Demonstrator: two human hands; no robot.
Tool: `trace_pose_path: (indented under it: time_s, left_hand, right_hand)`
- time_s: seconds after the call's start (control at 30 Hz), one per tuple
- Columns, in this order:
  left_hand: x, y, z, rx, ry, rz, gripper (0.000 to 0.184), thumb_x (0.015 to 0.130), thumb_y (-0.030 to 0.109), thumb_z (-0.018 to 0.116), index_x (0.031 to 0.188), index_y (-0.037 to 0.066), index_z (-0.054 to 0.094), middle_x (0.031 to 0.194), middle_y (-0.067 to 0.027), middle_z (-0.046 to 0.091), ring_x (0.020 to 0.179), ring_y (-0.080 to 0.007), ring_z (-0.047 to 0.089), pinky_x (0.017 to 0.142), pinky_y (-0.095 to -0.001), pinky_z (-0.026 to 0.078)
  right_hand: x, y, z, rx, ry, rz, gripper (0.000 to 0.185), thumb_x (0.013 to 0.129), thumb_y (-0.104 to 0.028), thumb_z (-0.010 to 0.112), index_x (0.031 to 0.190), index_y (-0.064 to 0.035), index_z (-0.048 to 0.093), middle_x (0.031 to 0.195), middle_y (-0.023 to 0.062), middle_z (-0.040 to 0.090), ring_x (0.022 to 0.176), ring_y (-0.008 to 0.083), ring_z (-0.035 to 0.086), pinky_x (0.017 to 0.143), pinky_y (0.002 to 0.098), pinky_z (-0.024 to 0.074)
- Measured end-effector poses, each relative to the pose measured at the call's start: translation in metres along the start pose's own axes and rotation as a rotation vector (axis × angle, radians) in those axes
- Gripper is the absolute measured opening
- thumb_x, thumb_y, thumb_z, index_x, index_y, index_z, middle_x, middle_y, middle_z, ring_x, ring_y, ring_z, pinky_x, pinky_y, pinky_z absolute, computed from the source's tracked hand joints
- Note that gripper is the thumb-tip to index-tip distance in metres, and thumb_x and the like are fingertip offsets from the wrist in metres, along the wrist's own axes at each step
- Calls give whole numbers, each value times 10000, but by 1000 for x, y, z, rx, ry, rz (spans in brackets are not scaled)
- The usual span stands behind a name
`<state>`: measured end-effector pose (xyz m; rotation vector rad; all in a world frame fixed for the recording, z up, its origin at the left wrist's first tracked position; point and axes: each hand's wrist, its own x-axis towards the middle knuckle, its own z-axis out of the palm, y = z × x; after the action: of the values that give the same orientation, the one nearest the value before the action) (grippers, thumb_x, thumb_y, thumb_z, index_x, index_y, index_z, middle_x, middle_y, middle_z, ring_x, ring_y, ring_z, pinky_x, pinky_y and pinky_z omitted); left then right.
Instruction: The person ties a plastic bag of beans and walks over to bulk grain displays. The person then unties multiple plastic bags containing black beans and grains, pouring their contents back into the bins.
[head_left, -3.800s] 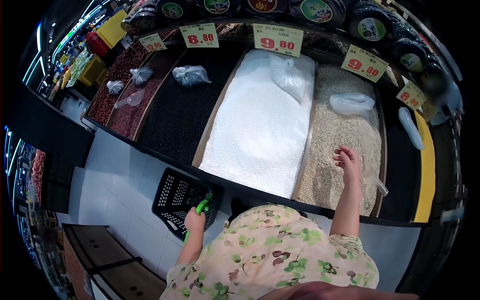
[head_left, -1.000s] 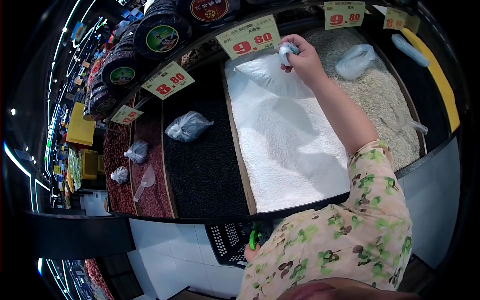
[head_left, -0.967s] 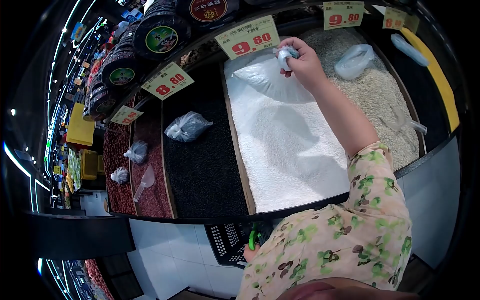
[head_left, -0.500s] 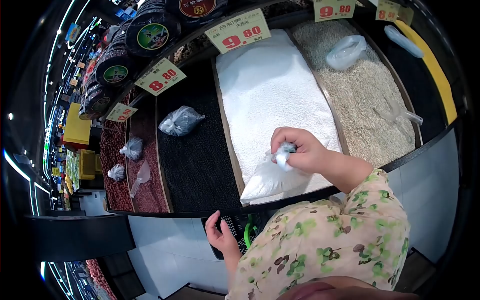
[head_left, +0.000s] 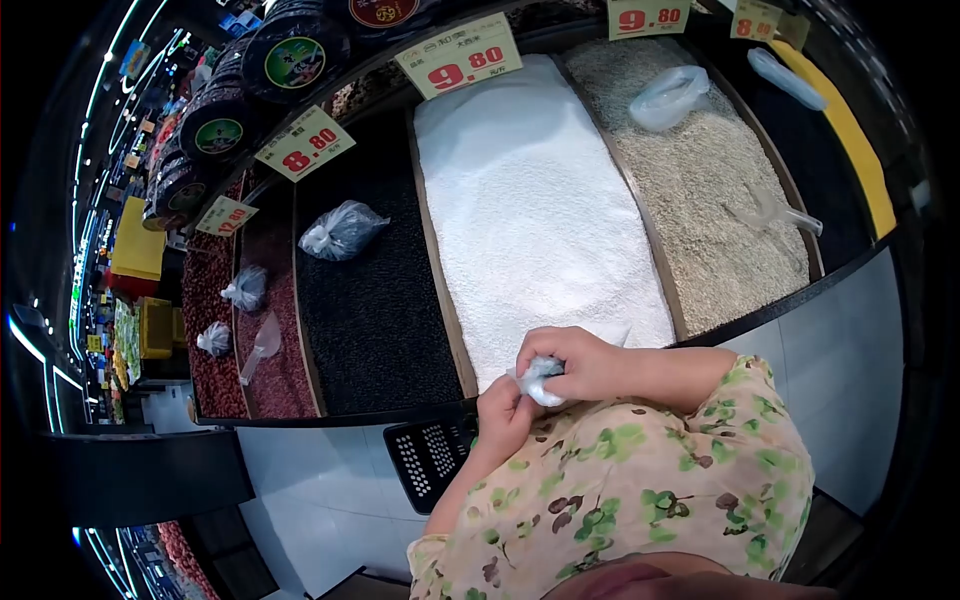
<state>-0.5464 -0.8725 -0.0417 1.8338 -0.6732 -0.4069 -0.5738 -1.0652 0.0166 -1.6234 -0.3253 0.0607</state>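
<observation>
Both hands meet at the front edge of the bin of white grain (head_left: 540, 210). My right hand (head_left: 570, 362) is closed round the gathered neck of a clear plastic bag (head_left: 543, 380). My left hand (head_left: 502, 413) touches the same bag's neck from the left, its fingers pinched together on the plastic. The lower part of the bag is mostly hidden by the hands and forearm. On the black grain (head_left: 370, 300), left of the white bin, lies a tied bag (head_left: 343, 230). The beige grain (head_left: 700, 190) to the right bears another plastic bag (head_left: 669, 98) and a clear scoop (head_left: 780, 214).
A black basket (head_left: 425, 462) stands on the floor below the bin edge. Red bins at the left hold two small tied bags (head_left: 247, 288) (head_left: 214, 339) and a scoop (head_left: 262, 345). Price signs (head_left: 460, 56) and round dark packages (head_left: 295, 62) line the back.
The right hand has carried the bag from the back of the white bin to its front edge, near the body. The left hand has left the basket's green handle, risen and closed on the bag's neck.
</observation>
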Motion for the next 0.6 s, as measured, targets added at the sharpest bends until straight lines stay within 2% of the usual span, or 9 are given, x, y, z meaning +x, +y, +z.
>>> trace_pose_path:
  time_s: [0.07,0.1,0.13,0.17,0.2,0.3,0.4,0.5,0.6]
  left_hand:
    - [-8,-18,2,-92,-10,-69,101,780,25,570,867,-12,604,713,-81,531,625,-160,499,589,-274,404]
    - [-9,-15,2,-149,-44,-57,113,819,30,538,898,-22,600,749,-58,547,664,-126,499,611,-247,402]
    - [-10,-12,2,-206,-78,-46,132,858,35,507,929,-32,595,784,-35,563,703,-92,500,633,-220,401]
    - [-10,-6,2,-265,-110,-34,155,896,39,475,959,-42,591,819,-12,579,742,-58,501,656,-193,400]
    - [-10,2,3,-296,-111,-66,137,892,40,483,921,-42,589,772,-6,538,698,-62,472,620,-201,378]
    - [-8,18,11,-394,-82,-117,111,874,29,507,805,-38,564,670,10,429,604,-62,404,553,-208,331]
    - [-11,6,12,-416,-130,-123,124,882,58,530,794,-27,552,677,18,452,616,-51,400,561,-202,336]
    - [-11,0,17,-460,-106,-216,161,894,112,552,790,-10,539,687,26,482,633,-44,398,569,-198,340]
    - [-12,5,13,-463,-100,-203,182,906,150,555,795,7,541,694,31,507,650,-35,397,576,-195,344]
  right_hand:
    - [-4,2,-3,183,46,69,212,736,2,560,946,-25,562,922,60,572,848,153,557,728,275,448]
    - [-6,2,-4,277,69,106,201,755,-1,565,955,-22,559,932,55,577,839,141,562,716,266,456]
    - [-9,-1,-7,480,86,219,242,783,-14,558,1021,-55,536,919,45,572,786,113,585,611,233,481]
    - [-10,-8,-11,511,107,246,245,800,-19,558,1040,-59,526,927,50,572,770,110,592,573,221,483]
    - [-11,-13,-14,540,127,272,248,818,-24,558,1059,-63,516,934,56,573,754,107,598,535,209,486]
    - [-19,-12,-12,579,154,230,264,831,-46,569,1086,-59,501,947,54,573,782,116,601,538,223,504]
    - [-26,-16,-9,602,189,236,258,835,-56,582,1081,-48,504,942,50,575,806,118,594,547,233,513]
    - [-31,-9,-2,572,161,206,323,830,-45,581,1136,-48,478,1011,69,555,842,132,590,563,235,516]
    - [-34,-4,4,582,197,82,531,812,-9,579,1291,-78,359,1161,116,488,864,149,591,614,247,524]
